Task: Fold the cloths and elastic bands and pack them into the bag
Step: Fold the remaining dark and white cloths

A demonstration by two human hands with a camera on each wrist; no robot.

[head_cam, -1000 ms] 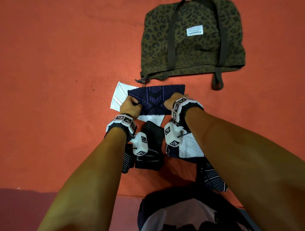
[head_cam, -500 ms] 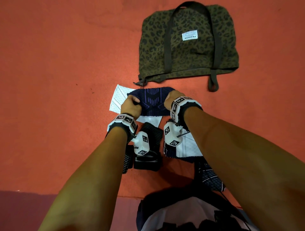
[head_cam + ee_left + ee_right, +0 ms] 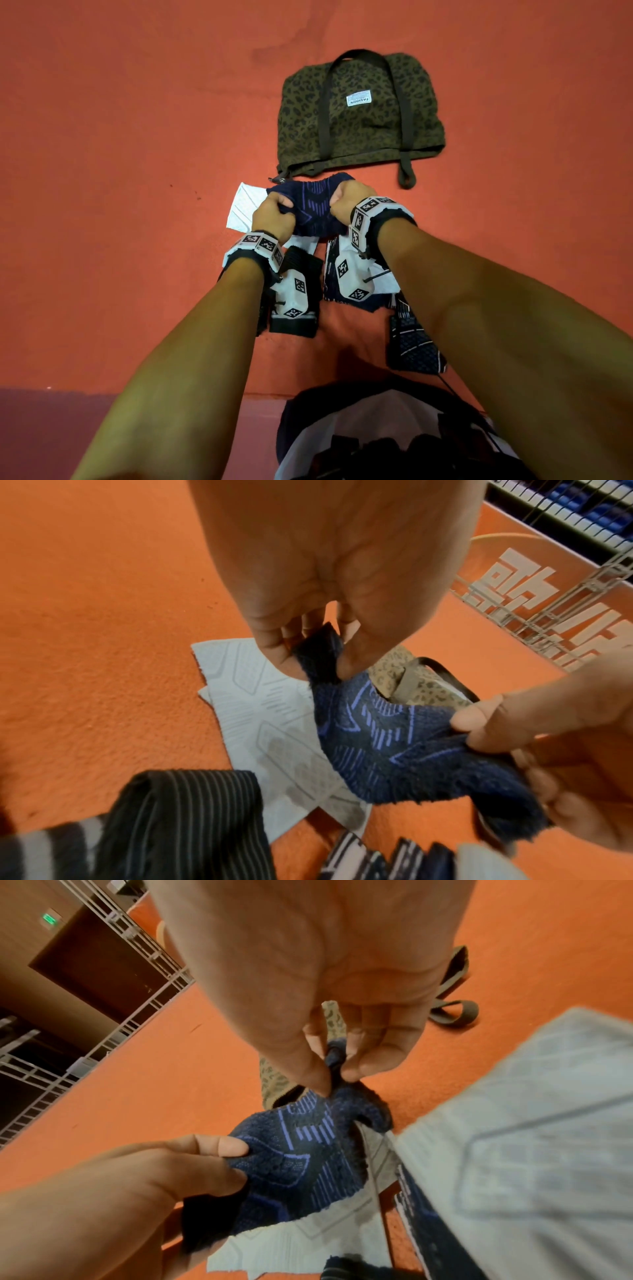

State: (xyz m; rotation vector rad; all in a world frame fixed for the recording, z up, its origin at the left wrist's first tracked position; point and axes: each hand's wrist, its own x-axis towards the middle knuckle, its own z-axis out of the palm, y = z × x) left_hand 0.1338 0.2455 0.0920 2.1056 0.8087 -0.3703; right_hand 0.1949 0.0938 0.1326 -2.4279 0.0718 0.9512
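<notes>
A navy cloth (image 3: 317,209) with purple line pattern hangs bunched between both hands, just above the orange floor. My left hand (image 3: 274,216) pinches its left end (image 3: 320,658). My right hand (image 3: 346,202) pinches its right end (image 3: 337,1066). Under it lies a white patterned cloth (image 3: 245,209) (image 3: 260,710). The olive leopard-print bag (image 3: 359,116) lies flat a little beyond the hands, handles on top, its zipper edge toward me.
A black striped elastic band (image 3: 301,274) (image 3: 185,815) lies by my left wrist. A white and navy cloth (image 3: 376,291) (image 3: 531,1150) sits under my right wrist, and a dark patterned piece (image 3: 412,342) lies nearer me. A wire rack (image 3: 565,582) stands beyond the bag.
The hands have come closer together and lifted, so the navy cloth went from lying spread flat to bunched up between them. The head view has tilted, and the bag sits lower in frame.
</notes>
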